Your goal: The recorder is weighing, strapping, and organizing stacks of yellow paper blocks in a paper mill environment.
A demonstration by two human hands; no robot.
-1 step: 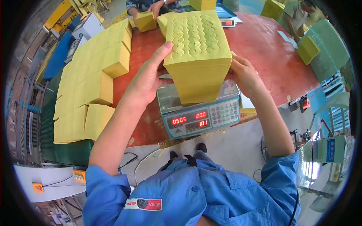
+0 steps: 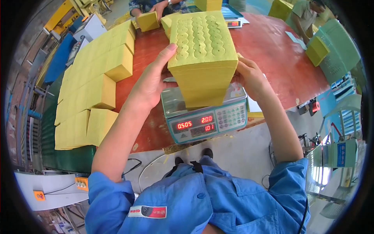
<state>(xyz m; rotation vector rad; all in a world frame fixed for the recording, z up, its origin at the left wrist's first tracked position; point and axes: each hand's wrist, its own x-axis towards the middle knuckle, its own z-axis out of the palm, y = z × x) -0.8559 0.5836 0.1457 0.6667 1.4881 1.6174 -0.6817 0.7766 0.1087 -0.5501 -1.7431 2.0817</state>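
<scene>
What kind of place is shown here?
Probably a factory packing floor: both hands hold a thick yellow perforated sheet stack on a digital weighing scale, with rows of similar yellow stacks on the red worktable.

The counter has a reddish-brown top. At its near edge stands a digital weighing scale with red digits, and a thick stack of yellow sheets with rows of punched circles rests on the scale's pan. Along the left side many yellow stacks lie close together in rows, and one more yellow block lies at the far edge.
</scene>
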